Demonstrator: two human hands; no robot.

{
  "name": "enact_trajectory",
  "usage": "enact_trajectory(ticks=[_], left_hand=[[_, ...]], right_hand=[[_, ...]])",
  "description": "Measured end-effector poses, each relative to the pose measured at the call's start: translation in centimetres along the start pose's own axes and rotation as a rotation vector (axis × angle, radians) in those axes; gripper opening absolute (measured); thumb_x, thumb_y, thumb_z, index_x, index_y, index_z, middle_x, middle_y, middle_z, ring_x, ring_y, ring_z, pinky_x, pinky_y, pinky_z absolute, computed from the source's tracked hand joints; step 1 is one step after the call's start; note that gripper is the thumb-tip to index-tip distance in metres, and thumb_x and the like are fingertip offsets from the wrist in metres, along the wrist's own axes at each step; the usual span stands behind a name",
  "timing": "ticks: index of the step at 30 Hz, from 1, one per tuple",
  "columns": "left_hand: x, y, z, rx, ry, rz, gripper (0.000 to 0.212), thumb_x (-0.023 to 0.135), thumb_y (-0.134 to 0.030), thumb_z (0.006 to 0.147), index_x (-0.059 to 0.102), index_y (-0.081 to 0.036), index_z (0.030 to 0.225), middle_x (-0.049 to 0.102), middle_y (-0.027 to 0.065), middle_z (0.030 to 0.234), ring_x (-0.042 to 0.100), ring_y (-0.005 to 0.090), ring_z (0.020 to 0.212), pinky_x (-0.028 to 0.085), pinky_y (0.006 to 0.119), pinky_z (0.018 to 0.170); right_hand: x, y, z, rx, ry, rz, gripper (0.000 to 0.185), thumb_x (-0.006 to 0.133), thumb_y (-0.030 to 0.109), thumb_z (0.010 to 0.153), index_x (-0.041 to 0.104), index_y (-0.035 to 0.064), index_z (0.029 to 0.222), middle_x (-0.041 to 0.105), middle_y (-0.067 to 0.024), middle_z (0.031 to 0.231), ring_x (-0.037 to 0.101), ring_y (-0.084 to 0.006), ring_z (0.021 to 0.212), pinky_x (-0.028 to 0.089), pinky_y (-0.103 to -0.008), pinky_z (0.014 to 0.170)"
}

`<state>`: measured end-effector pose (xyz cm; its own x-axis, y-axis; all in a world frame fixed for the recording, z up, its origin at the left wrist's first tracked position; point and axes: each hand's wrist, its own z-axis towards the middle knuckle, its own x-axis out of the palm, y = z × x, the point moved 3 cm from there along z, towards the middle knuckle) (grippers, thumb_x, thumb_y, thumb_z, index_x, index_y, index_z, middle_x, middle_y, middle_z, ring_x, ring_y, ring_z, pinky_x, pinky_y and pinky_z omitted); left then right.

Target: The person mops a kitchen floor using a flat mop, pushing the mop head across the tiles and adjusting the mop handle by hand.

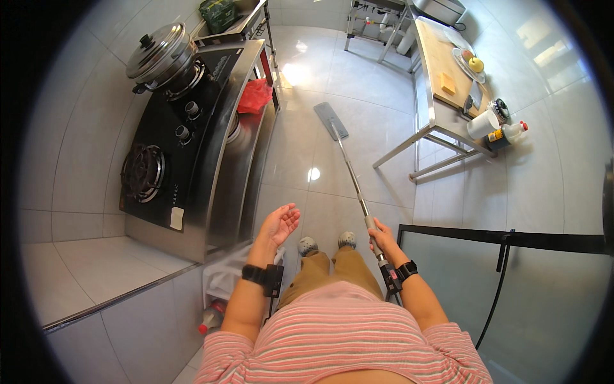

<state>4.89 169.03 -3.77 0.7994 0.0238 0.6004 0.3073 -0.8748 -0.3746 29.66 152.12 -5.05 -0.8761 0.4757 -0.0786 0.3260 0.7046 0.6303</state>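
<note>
My right hand point(382, 238) grips the grey sleeve on the pole of a flat mop point(355, 180), near its upper end. The pole slants away from me to the grey rectangular mop head point(331, 121), which lies on the tiled floor point(302, 158) between the stove and the table. To the left of the pole my left hand point(283, 225) is raised over the floor, palm up, its fingers loosely curled and nothing in it. A black device is strapped to each wrist.
A gas stove point(168, 125) with a lidded steel pot point(160, 57) stands left; a red plastic bag point(254, 96) hangs over its lower shelf. At right, a metal-legged table point(431, 115) bears a cutting board, a knife, fruit and bottles. A black-framed glass door point(446, 278) is near my right arm.
</note>
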Motion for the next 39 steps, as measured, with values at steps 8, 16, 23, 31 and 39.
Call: enact_trajectory(ticks=[8, 16, 23, 31, 39], left_hand=[[-1.7, 1.1, -1.4, 0.025, -0.071, -0.044, 0.019, 0.044, -0.016, 0.08, 0.046, -0.004, 0.095, 0.053, 0.0057, 0.08, 0.052, 0.0142, 0.074, 0.043, 0.025, 0.064], [-3.0, 4.0, -3.5, 0.087, -0.19, -0.149, 0.02, 0.047, -0.016, 0.078, 0.047, -0.005, 0.095, 0.053, 0.0066, 0.08, 0.052, 0.0156, 0.075, 0.044, 0.026, 0.064], [-1.2, 7.1, -3.6, 0.138, -0.234, -0.206, 0.022, 0.047, -0.017, 0.078, 0.048, -0.004, 0.095, 0.053, 0.0067, 0.08, 0.052, 0.016, 0.075, 0.043, 0.026, 0.064], [-1.0, 11.6, -5.1, 0.133, -0.388, -0.277, 0.02, 0.045, -0.017, 0.08, 0.048, -0.005, 0.095, 0.053, 0.0057, 0.079, 0.052, 0.0141, 0.073, 0.043, 0.025, 0.062], [-0.2, 14.2, -6.3, 0.177, -0.371, -0.328, 0.019, 0.042, -0.016, 0.082, 0.047, -0.005, 0.096, 0.052, 0.0055, 0.081, 0.052, 0.0137, 0.074, 0.043, 0.026, 0.063]], right_hand=[[0.3, 4.4, 4.5, 0.012, -0.016, 0.205, 0.056, 0.048, 0.011, 0.075, 0.023, 0.0126, 0.125, 0.046, -0.0075, 0.055, 0.043, -0.0141, 0.038, 0.037, -0.0269, 0.034], [-5.0, 7.3, 11.0, -0.043, -0.026, 0.414, 0.033, 0.042, 0.014, 0.078, 0.033, 0.0047, 0.108, 0.045, -0.0088, 0.055, 0.044, -0.0166, 0.038, 0.038, -0.0279, 0.033], [-8.7, 13.1, 17.5, -0.048, 0.001, 0.358, 0.016, 0.043, 0.018, 0.08, 0.039, 0.008, 0.092, 0.044, -0.006, 0.058, 0.044, -0.0134, 0.041, 0.038, -0.0251, 0.034], [-7.3, 15.7, 23.7, -0.154, 0.052, 0.116, 0.015, 0.048, 0.008, 0.072, 0.042, 0.0073, 0.085, 0.044, -0.006, 0.054, 0.045, -0.0156, 0.038, 0.038, -0.0275, 0.033], [-5.4, 6.9, 21.6, -0.214, -0.028, -0.036, 0.03, 0.049, 0.002, 0.067, 0.04, 0.0038, 0.095, 0.043, -0.0058, 0.058, 0.044, -0.0144, 0.04, 0.039, -0.0271, 0.034]])
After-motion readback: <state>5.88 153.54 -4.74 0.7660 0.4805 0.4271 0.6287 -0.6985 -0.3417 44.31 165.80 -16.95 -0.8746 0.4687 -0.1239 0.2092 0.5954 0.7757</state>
